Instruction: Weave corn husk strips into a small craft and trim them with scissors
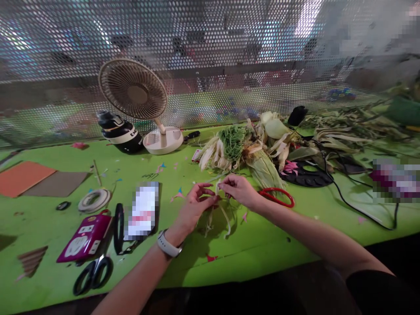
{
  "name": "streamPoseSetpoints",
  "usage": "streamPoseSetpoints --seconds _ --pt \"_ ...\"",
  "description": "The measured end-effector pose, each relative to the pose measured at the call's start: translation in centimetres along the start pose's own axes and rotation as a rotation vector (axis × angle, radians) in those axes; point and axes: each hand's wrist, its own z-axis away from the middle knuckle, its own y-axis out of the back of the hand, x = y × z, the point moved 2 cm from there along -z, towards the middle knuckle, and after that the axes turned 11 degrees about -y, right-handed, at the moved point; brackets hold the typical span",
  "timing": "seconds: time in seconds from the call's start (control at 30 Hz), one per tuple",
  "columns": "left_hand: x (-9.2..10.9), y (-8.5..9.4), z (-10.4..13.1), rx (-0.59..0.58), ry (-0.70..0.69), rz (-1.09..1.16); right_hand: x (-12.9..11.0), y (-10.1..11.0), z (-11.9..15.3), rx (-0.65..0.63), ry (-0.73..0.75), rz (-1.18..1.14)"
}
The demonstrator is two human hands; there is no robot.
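Observation:
My left hand (pixel 196 204), with a white watch band on the wrist, pinches the pale husk strips (pixel 225 218) near the middle of the green table (pixel 256 258). Close beside it on the right, my right hand (pixel 236 189) pinches the upper end of the same pale strips between thumb and fingers. Loose ends of the strips hang below both hands. Just behind the hands lies a bundle of corn husks (pixel 213 153) with green strands (pixel 232 142). Red-handled scissors (pixel 278 197) show only their handles, right of my right hand.
A fan (pixel 163 140) and a black bottle (pixel 123 135) stand at the back left. Phone (pixel 142 210), black scissors (pixel 93 273), purple packet (pixel 85 238) and tape roll (pixel 94 200) lie left. More husks (pixel 344 131) and a black cable (pixel 354 205) lie right; a perforated screen (pixel 210 83) rises behind.

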Motion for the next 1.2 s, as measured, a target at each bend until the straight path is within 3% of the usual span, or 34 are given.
streamPoseSetpoints --seconds 0.1,0.23,0.33,0.43,0.57,0.63,0.77,0.83,0.9,1.0,1.1,1.2 --pt "-0.7 0.1 -0.1 -0.021 0.025 -0.103 0.4 0.0 0.0 -0.034 0.005 0.223" --pt "-1.2 0.6 -0.2 -0.015 0.017 -0.288 0.0 0.6 1.1 -0.009 0.226 0.831" --pt "-1.0 0.8 -0.1 -0.065 -0.013 -0.392 -0.6 1.6 1.9 0.033 0.274 1.085" --pt "0.2 0.8 0.1 -0.143 -0.048 -0.611 -1.4 3.0 2.2 0.056 0.276 1.129" --pt "3.0 1.1 -0.3 -0.205 -0.092 -0.939 -2.9 4.7 2.5 -0.048 0.307 1.088" --pt "4.1 1.5 -1.0 -0.199 -0.081 -0.983 -3.5 5.5 2.8 -0.037 0.281 1.032" --pt "5.1 1.7 -2.5 -0.186 -0.127 -0.886 -4.2 7.9 3.5 -0.054 0.377 0.94" --pt "5.2 1.2 -3.0 -0.207 -0.155 -0.836 -4.2 10.2 3.3 0.038 0.346 0.872" --pt "5.2 0.4 -3.3 -0.242 -0.158 -0.812 -4.3 13.5 2.7 0.278 0.261 0.85" --pt "5.3 -1.0 -4.0 -0.28 -0.193 -0.786 -4.3 18.5 1.7 0.63 0.121 1.029" --pt "5.5 -2.4 -5.1 -0.302 -0.247 -0.776 -4.4 21.8 0.5 0.773 0.043 1.166" --pt "5.9 -3.8 -6.4 -0.295 -0.31 -0.765 -4.3 22.9 -1.0 0.836 0.056 1.317"
